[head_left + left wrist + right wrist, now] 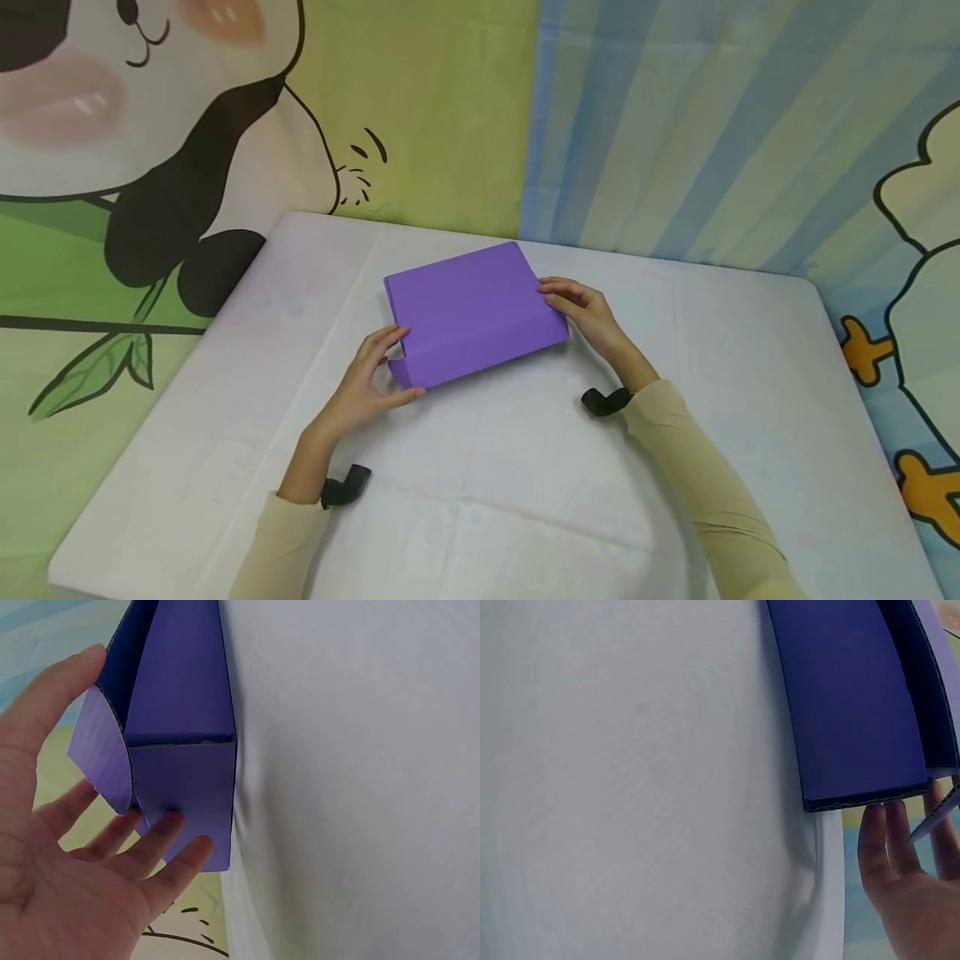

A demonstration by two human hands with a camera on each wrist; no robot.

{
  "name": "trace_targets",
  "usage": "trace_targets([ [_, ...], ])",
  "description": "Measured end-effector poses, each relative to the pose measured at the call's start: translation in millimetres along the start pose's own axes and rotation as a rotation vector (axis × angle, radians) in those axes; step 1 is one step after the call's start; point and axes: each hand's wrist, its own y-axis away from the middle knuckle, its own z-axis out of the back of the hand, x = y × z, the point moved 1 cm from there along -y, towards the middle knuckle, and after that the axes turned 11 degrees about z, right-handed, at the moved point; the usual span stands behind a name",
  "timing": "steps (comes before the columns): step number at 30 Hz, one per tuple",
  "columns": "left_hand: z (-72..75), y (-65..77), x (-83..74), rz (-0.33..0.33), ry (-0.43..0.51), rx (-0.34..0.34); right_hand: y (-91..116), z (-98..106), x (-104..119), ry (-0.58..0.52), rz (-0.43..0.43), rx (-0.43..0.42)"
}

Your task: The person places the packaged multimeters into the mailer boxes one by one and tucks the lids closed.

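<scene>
A purple cardboard box [465, 300] lies on the white-covered table, its lid lowered over the top but a gap showing along the near side. My left hand [363, 379] is at the left end, fingers spread against the end wall [184, 787]. Its thumb reaches the lid's edge near a small side flap [105, 754], which sticks outward. At the opposite end, my right hand [588, 317] has its fingertips at the right edge. In the right wrist view, those extended fingers [877, 844] touch the box's end beside another angled flap [936, 814]. The right thumb is hidden there.
The white table cover [487, 500] extends around the box. Behind the table hangs a printed backdrop [435, 108] with a cartoon panda and stripes. A black curved piece [347, 486] juts from the left wrist, and a similar black piece [606, 402] from the right.
</scene>
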Motion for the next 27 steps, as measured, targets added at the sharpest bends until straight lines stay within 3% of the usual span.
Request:
trace_targets([
  [12, -7.9, 5.6, -2.1, 0.05, -0.013, 0.023, 10.6, 1.1, -8.7, -0.001, -0.074, -0.023],
  [21, -16.1, 8.4, -2.7, 0.098, -0.053, 0.025, 22.6, -2.1, -20.7, -0.039, -0.056, -0.102],
  [27, -22.5, 11.5, 0.0, 0.093, -0.152, -0.051, 28.8, -6.2, -30.2, -0.081, -0.001, -0.132],
])
